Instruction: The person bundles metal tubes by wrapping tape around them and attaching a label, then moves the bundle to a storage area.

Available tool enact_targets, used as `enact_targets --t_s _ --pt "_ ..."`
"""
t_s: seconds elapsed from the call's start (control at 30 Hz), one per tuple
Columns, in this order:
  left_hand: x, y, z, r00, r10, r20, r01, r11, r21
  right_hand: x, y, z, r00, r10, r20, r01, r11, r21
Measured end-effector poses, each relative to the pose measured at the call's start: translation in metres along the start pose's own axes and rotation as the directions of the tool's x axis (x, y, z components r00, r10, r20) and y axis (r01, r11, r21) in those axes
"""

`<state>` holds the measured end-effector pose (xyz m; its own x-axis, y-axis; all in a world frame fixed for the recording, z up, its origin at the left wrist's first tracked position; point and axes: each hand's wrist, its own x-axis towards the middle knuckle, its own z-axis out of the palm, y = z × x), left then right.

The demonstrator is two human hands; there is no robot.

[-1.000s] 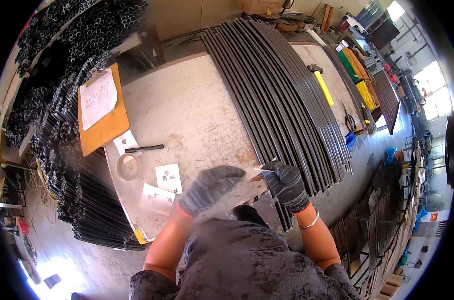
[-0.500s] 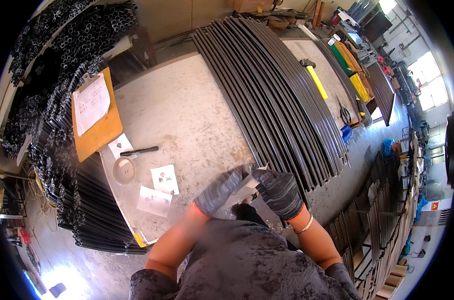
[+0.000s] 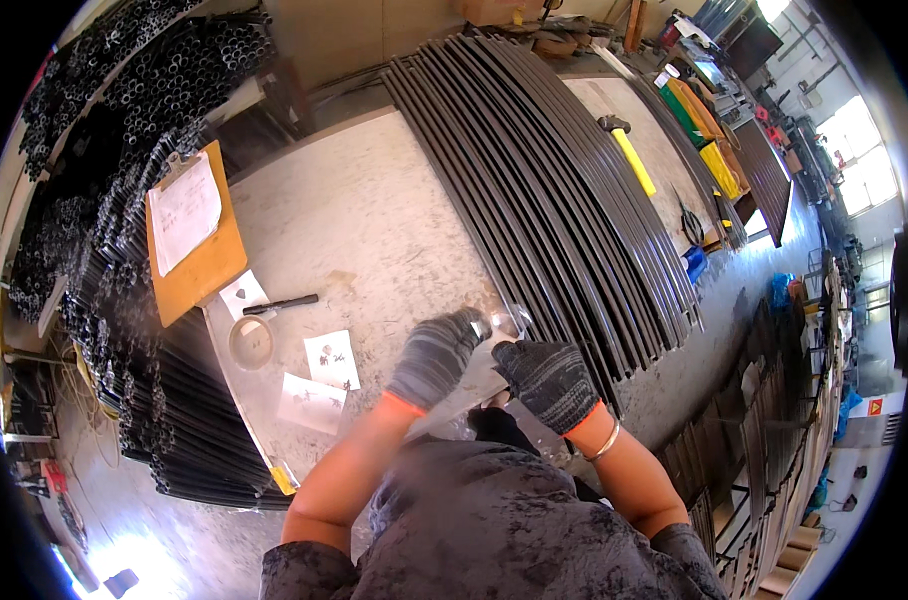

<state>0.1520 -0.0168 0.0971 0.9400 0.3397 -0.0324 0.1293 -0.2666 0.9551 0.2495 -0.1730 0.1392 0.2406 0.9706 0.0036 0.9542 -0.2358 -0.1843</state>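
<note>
Some clear film (image 3: 509, 320) has shifted up beside the dark tubes (image 3: 554, 215), the left hand (image 3: 434, 358) apparently pinching it, the right hand (image 3: 549, 383) curled, its hold unclear.

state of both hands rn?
Left hand: closed, apparently pinching clear film.
Right hand: curled close by; whether it grips anything cannot be told.

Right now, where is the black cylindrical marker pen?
In the head view, the black cylindrical marker pen lies left of centre on the pale, scuffed tabletop, just above the round, pale tape roll and right of the orange-brown clipboard.
</note>
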Motion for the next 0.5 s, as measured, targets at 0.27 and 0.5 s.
enact_targets --t_s 0.27,0.5 --pt "0.004 0.004 0.019 0.982 0.036 -0.188 0.064 0.862 0.502 0.024 -0.013 0.032 0.967 0.241 -0.079 -0.232 0.967 0.108" --pt "0.026 -0.034 0.016 0.895 0.148 -0.421 0.153 0.784 0.601 0.029 -0.001 0.047 0.982 0.159 0.105 -0.190 0.828 0.527"
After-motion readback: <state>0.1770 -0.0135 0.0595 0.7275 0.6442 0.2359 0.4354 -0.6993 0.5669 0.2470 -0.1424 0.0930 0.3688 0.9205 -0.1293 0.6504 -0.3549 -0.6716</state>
